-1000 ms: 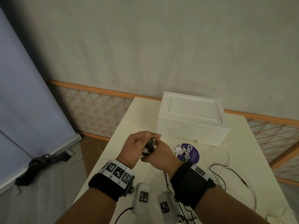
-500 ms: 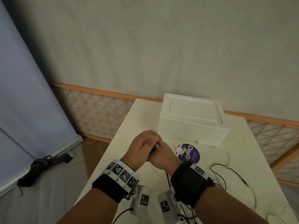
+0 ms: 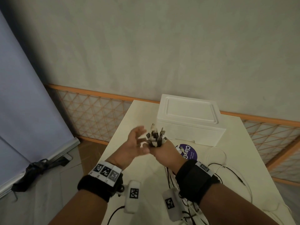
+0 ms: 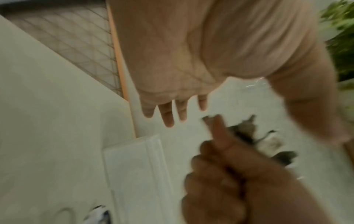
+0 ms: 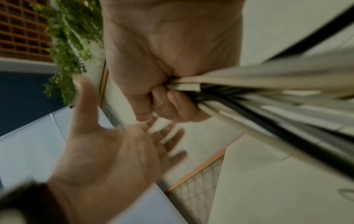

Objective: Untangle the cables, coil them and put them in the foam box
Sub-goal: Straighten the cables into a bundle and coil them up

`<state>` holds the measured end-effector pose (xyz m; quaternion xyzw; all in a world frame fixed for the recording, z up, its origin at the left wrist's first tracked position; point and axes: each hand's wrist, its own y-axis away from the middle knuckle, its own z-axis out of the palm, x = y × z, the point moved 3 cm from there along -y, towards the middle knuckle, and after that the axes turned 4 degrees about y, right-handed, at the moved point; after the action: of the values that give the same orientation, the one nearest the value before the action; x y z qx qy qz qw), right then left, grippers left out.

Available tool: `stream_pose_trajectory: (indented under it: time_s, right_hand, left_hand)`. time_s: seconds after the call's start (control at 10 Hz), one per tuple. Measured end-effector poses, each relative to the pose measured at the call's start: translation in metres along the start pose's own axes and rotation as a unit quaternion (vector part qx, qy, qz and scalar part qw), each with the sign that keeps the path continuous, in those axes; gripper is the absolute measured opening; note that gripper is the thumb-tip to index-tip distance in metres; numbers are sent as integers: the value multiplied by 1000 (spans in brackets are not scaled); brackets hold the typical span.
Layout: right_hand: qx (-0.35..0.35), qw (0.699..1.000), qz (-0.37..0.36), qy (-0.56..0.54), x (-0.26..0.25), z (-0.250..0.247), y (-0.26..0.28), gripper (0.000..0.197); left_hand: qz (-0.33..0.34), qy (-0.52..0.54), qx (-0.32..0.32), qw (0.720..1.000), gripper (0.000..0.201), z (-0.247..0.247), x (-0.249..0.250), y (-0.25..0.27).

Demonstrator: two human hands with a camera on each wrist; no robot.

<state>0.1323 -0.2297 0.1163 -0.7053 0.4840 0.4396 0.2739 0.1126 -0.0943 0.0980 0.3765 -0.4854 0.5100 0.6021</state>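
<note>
Grey plaster wall behind, w/ an orange-framed lattice panel (image 3: pixel 90 114) along its base and a blue roller screen (image 3: pixel 24 95) at left; 1 cream worktop (image 3: pixel 134 114) runs out from the wall. On it: 1 white foam box (image 3: pixel 190 119), lid on, at the far end; 1 round purple sticker (image 3: pixel 189 153) just in front of the box. 2 hands in view, each w/ a black wrist strap and marker tags. Right hand (image 3: pixel 164 151) is fisted round 1 bundle of cables (image 3: pixel 155 137), black & white mixed, plug ends fanning up out of the fist above the worktop, near side of the box; exact cable count can't tell, too blurred. Right wrist view shows the strands running back from the curled fingers (image 5: pixel 172 104) toward the camera. Left hand (image 3: pixel 134 143) is just beside the bundle, grip spread, fingers straight and apart, holding nothing; motion blur on it. More loose cables (image 3: pixel 227 169), thin black and white loops, lie on the worktop to the right of the right wrist, trailing to the near edge. Floor at left has 1 dark bundle (image 3: pixel 37 168) by the screen's base.
</note>
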Motion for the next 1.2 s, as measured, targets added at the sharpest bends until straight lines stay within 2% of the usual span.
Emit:
stream_pose_trajectory:
  time_s: [0.1, 0.2, 0.3, 0.4, 0.5, 0.6, 0.7, 0.8, 0.9, 1.0, 1.1, 1.2]
  right_hand:
    - [28, 999, -19, -14, -7, -1, -6, 9]
    - [0, 996, -43, 73, -13, 1, -12, 16]
    - [-19, 996, -32, 78, -16, -3, -16, 32]
    - [-34, 997, -39, 66, -23, -6, -17, 47]
    - [-118, 990, -51, -62, -25, -7, -15, 66]
    - [-150, 980, -41, -121, -12, -16, -9, 94]
    - [-174, 984, -17, -29, 13, -17, 3, 101]
    - [-182, 975, 20, 130, 39, -2, 28, 55]
    - [-126, 977, 23, 170, 68, -6, 43, 14]
    - [-70, 947, 41, 312, 103, -49, 47, 10]
    - [-17, 922, 111, 370, 141, -99, 61, 13]
    - [-17, 913, 142, 382, 158, -129, 71, 45]
  left_hand:
    - [-66, -112, -33, 991, 78, 20, -17, 6]
    - [-39, -122, -2, 992, 50, 40, -20, 1]
    - [-61, -81, 74, 992, 37, 39, -18, 0]
    - [-77, -22, 73, 994, 24, 48, -12, 0]
    - [-25, 82, 120, 989, 38, 64, -8, -9]
    - [-3, 119, 129, 984, 17, 62, -7, -10]
    - [-23, 164, 167, 972, 46, 50, 1, -15]
    - [-16, 211, 190, 959, 59, 41, 12, -27]
    - [-22, 212, 193, 958, 58, 32, 12, -28]
    - [-14, 285, 216, 934, 54, 11, 12, -24]
    - [11, 358, 274, 893, 58, -15, 14, -22]
    - [31, 377, 297, 877, 60, -23, 13, -20]
